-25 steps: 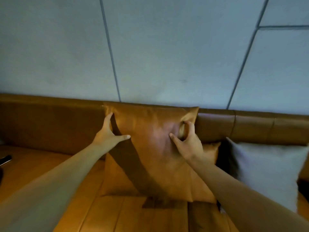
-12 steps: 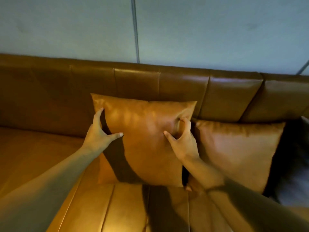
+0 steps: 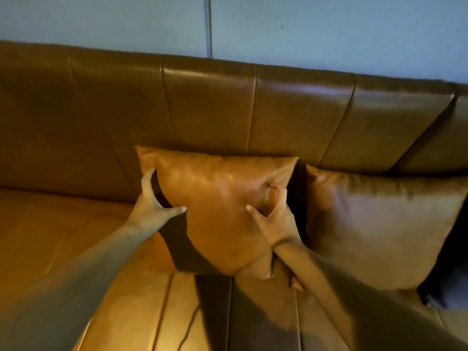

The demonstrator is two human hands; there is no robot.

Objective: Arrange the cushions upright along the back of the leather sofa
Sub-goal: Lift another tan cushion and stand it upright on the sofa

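Head view: tan cushion upright on sofa, left grip and right grip both clutching it.

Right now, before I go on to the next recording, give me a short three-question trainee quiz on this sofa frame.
1. True or false: both hands, the left hand and the right hand, are on the tan cushion.
2. Which choice fits the darker cushion? A: it lies flat on the seat. B: it stands beside the tan cushion, on the person's right. C: it is being held.
3. What stands directly behind the tan cushion?

Key: 1 true. 2 B. 3 the sofa backrest.
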